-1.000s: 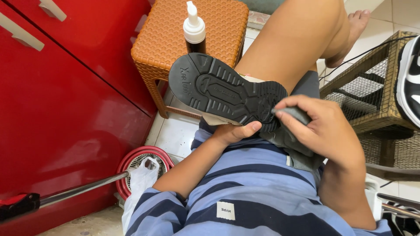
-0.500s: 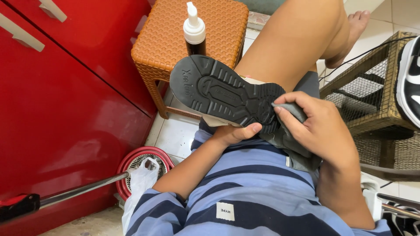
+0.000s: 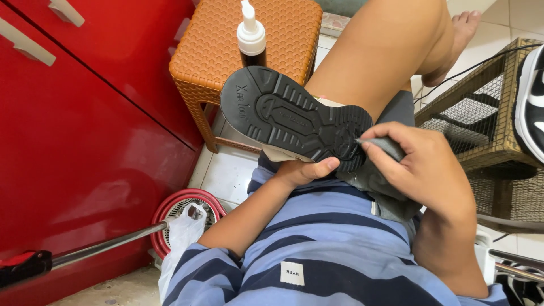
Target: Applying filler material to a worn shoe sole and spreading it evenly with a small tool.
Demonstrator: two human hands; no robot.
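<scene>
A shoe (image 3: 294, 116) with a black treaded sole faces up over my lap, sole toward the camera. My left hand (image 3: 303, 170) grips it from underneath, thumb showing below the heel end. My right hand (image 3: 422, 170) pinches a grey cloth (image 3: 379, 187) and presses a fold of it against the heel edge of the sole. The cloth hangs down over my blue striped shirt.
An orange woven plastic stool (image 3: 226, 51) carries a dark pump bottle with a white top (image 3: 252, 39). A red cabinet (image 3: 85, 124) fills the left. A red spin bucket with a mop handle (image 3: 181, 218) sits on the floor. A wicker rack (image 3: 481, 113) holding another shoe (image 3: 530, 102) stands right.
My right hand with the cloth has shifted slightly along the heel edge of the sole. The shoe and my left hand stay almost where they were.
</scene>
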